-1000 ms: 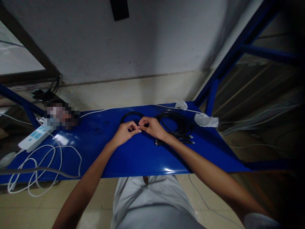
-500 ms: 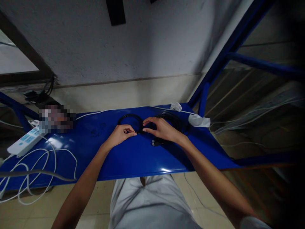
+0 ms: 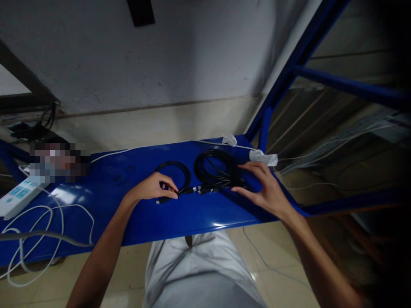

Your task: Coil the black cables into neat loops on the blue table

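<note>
Shifted toward three o'clock, right hand (image 3: 268, 190) gapes beside large coil (image 3: 212, 181); left hand (image 3: 152, 187) pinches small coil (image 3: 187, 176); nine-o'clock tabletop marks (image 3: 118, 179) look illegible.

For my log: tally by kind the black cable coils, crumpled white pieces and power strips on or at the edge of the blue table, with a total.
Black ring-shaped cable coils: 2
Crumpled white pieces: 2
Long white power strip with light-blue socket panels: 1
Total: 5

pwr strip (image 3: 17, 197) cut off at l. edge; stuff (image 3: 59, 162) behind pixelated; l. fingers (image 3: 169, 182) hide pt. of small blk coil (image 3: 188, 173).
</note>
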Motion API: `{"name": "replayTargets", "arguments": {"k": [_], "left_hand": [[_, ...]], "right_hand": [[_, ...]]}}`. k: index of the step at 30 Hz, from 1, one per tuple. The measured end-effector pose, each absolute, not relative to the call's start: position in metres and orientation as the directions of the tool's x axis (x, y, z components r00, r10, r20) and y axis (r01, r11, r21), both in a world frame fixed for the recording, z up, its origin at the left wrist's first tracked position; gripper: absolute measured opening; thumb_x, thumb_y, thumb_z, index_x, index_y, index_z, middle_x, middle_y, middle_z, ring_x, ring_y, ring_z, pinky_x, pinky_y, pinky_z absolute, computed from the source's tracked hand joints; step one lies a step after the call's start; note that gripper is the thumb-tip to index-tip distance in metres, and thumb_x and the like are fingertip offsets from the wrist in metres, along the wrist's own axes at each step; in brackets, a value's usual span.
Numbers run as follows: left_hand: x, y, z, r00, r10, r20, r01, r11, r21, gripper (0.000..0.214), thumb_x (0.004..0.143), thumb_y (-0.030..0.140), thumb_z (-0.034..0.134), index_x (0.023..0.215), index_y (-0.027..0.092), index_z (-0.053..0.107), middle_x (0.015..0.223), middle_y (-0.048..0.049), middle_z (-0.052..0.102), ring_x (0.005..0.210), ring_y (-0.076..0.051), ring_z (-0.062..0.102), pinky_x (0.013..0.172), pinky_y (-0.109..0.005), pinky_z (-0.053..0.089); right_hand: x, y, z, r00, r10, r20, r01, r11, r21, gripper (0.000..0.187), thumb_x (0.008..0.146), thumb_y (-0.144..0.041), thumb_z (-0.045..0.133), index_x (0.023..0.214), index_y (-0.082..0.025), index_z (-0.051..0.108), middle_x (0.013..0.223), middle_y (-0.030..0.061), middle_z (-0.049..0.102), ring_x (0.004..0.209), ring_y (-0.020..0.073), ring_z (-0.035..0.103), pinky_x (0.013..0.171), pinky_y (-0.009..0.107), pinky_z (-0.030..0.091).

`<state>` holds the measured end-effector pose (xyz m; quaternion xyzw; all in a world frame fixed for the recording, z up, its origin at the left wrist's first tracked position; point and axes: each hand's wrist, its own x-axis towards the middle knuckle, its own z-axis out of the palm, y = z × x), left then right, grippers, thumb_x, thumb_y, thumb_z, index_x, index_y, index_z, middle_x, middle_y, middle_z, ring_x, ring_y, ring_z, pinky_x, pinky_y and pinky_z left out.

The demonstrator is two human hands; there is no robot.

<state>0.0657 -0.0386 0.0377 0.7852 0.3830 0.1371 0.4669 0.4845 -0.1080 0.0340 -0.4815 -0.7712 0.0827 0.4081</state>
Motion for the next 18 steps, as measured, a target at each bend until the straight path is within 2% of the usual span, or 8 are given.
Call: {"name": "replayTargets", "arguments": {"k": [2, 4, 6, 8, 11, 18], "left_hand": [[0.062, -0.037, 0.039, 0.646, 0.757, -0.097, 0.46, -0.285, 0.841, 0.027, 0.088, 0.047, 0.088, 0.102, 0.024, 0.089, 0.096, -0.0063, 0.084, 0.086, -0.021, 0.072, 0.077, -0.03, 0.049], [0.058, -0.034, 0.039, 0.59, 0.808, -0.009, 0.428, -0.302, 0.852, 0.028, 0.091, 0.048, 0.085, 0.1, 0.022, 0.089, 0.096, -0.0079, 0.084, 0.086, -0.021, 0.073, 0.077, -0.03, 0.05], [0.053, -0.031, 0.037, 0.493, 0.865, 0.09, 0.403, -0.318, 0.858, 0.03, 0.093, 0.049, 0.083, 0.095, 0.02, 0.088, 0.093, -0.0091, 0.083, 0.083, -0.022, 0.073, 0.078, -0.031, 0.051], [0.05, -0.026, 0.034, 0.37, 0.911, 0.18, 0.396, -0.33, 0.857, 0.033, 0.095, 0.051, 0.081, 0.089, 0.018, 0.085, 0.086, -0.0087, 0.082, 0.079, -0.021, 0.072, 0.078, -0.031, 0.051], [0.046, -0.02, 0.03, 0.22, 0.94, 0.26, 0.405, -0.33, 0.853, 0.037, 0.095, 0.053, 0.08, 0.084, 0.018, 0.083, 0.081, -0.0072, 0.08, 0.075, -0.02, 0.071, 0.076, -0.031, 0.051], [0.047, -0.015, 0.022, 0.155, 0.947, 0.28, 0.41, -0.319, 0.855, 0.039, 0.095, 0.055, 0.078, 0.081, 0.019, 0.081, 0.079, -0.0057, 0.079, 0.073, -0.019, 0.07, 0.075, -0.031, 0.05]], "right_hand": [[0.488, -0.1, 0.025, -0.365, 0.812, 0.456, 0.72, 0.556, -0.415, 0.07, 0.09, -0.051, 0.087, 0.151, -0.026, 0.063, 0.151, 0.0177, 0.063, 0.141, 0.0403, 0.06, 0.118, 0.062, 0.049], [0.489, -0.092, 0.018, -0.469, 0.795, 0.386, 0.713, 0.598, -0.366, 0.056, 0.1, -0.046, 0.078, 0.15, -0.026, 0.063, 0.151, 0.0168, 0.064, 0.143, 0.0382, 0.059, 0.118, 0.06, 0.048], [0.487, -0.086, 0.015, -0.522, 0.775, 0.357, 0.695, 0.629, -0.348, 0.038, 0.107, -0.039, 0.069, 0.142, -0.024, 0.067, 0.144, 0.0149, 0.07, 0.138, 0.0341, 0.064, 0.115, 0.056, 0.05], [0.484, -0.081, 0.017, -0.554, 0.753, 0.357, 0.673, 0.657, -0.34, 0.027, 0.109, -0.036, 0.065, 0.133, -0.023, 0.07, 0.136, 0.0138, 0.074, 0.13, 0.0315, 0.068, 0.111, 0.053, 0.052], [0.481, -0.076, 0.024, -0.582, 0.721, 0.377, 0.642, 0.691, -0.332, 0.023, 0.11, -0.034, 0.063, 0.128, -0.022, 0.071, 0.131, 0.0135, 0.076, 0.124, 0.0304, 0.071, 0.107, 0.051, 0.054], [0.478, -0.067, 0.038, -0.576, 0.701, 0.421, 0.642, 0.706, -0.298, 0.019, 0.112, -0.037, 0.058, 0.121, -0.023, 0.068, 0.114, 0.0116, 0.078, 0.11, 0.0299, 0.073, 0.1, 0.048, 0.056]]}}
